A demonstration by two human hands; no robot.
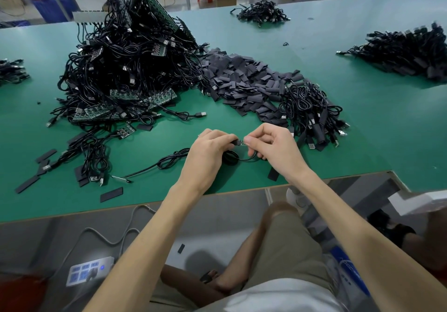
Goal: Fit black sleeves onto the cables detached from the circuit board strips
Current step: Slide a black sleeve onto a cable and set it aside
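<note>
Left hand and right hand fingers are pinching the cable end between them; I'm judging it light, limp.

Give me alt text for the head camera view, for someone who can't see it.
A left hand and a right hand pinch the end of a black cable between them over a green table. Behind lie a large tangle of cables and circuit board strips and a heap of flat black sleeves.
</note>
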